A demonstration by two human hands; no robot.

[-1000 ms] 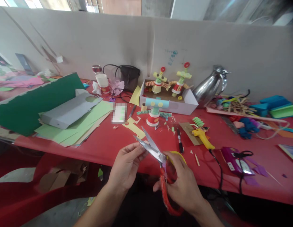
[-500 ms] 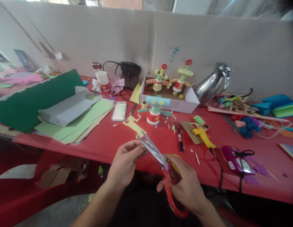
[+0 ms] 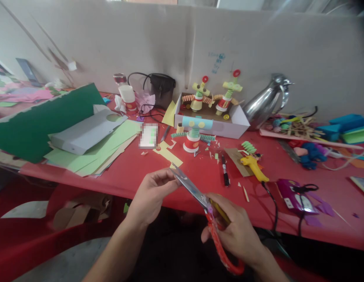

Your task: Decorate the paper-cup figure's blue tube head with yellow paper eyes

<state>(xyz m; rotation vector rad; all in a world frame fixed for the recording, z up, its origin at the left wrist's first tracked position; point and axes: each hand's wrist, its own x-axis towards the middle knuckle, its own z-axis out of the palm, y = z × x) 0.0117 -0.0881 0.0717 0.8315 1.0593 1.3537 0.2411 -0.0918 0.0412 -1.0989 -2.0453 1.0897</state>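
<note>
My right hand [image 3: 233,225] grips a pair of scissors [image 3: 196,192] with red and yellow handles, the blades pointing up and left. The fingers of my left hand [image 3: 151,194] are pinched close by the blade tips; whatever is between them is too small to name. Beyond the tips, a yellow paper scrap [image 3: 170,155] lies on the red table [image 3: 120,174]. Past it stands a paper-cup figure [image 3: 191,141] with a light blue tube head and green folded arms.
Two similar figures stand in a white box [image 3: 211,125] by the wall. On the right are a black marker [image 3: 224,172], a yellow glue gun [image 3: 254,169], a purple device [image 3: 296,197] and a steel jug [image 3: 267,100]. Green paper sheets [image 3: 91,162] and a grey box [image 3: 85,131] lie left.
The scissor blades have moved closer together, and the red handle has swung down and right. My left hand has shifted slightly left, still pinched.
</note>
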